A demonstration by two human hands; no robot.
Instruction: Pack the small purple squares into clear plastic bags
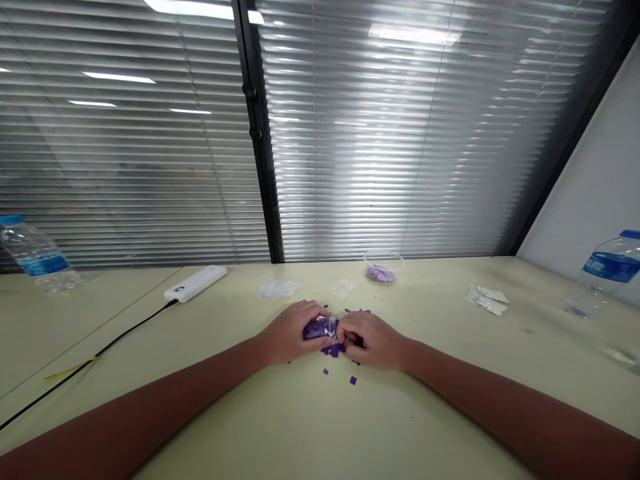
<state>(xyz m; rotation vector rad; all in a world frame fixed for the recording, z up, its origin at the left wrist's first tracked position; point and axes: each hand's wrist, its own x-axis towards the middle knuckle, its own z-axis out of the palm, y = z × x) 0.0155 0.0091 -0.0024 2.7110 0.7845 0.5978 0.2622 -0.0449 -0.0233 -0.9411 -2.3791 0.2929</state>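
My left hand [296,331] is wrapped round a small clear plastic bag [320,327] filled with dark purple pieces. The bag lies on its side with its end towards the right. At that end my right hand [373,340] is closed, its thumb and fingers pressed together close to the bag. Whatever is between those fingers is too hidden to make out. Loose purple square pieces [334,350] are heaped under and between the hands. One single purple square [353,381] lies nearer to me on the table [320,427].
A clear round bowl [383,266] with light purple pieces stands behind. Clear plastic bags [279,288] lie left of it. A white power bank [195,283] trails a black cable [131,329]. Crumpled white paper [487,299] lies right. Water bottles [43,257] stand at both sides.
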